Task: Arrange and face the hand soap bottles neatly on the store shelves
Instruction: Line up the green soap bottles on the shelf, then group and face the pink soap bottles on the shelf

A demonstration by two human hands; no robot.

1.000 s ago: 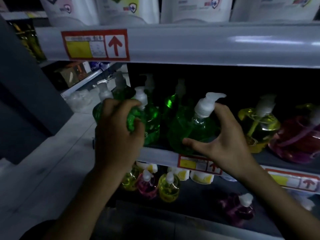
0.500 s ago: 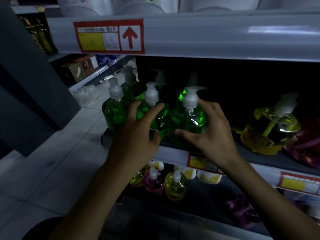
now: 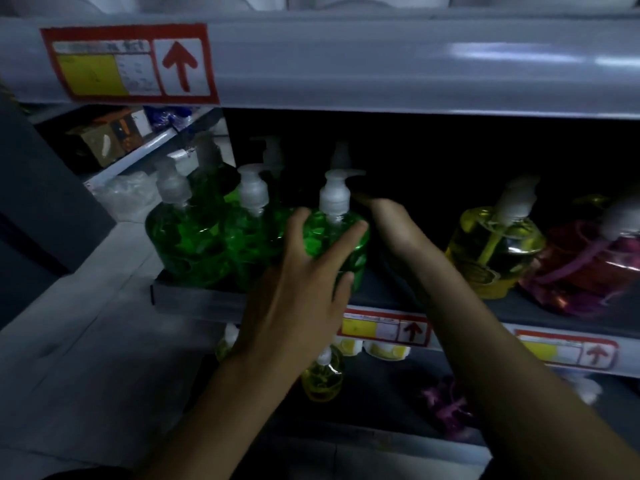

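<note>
We have one view only, worn on the head; we look forward and down into a store rack from very near; the middle shelf [image 3: 194,299] lies at the centre of the picture within arm's reach, and both forearms [image 3: 214,410] rise from the bottom edge; the upper shelf edge [image 3: 381,64] spans the top, bowed by the wide lens; under the middle shelf we see down onto the bottom shelf [image 3: 398,441]; at the left the floor [image 3: 69,358] falls away.
</note>
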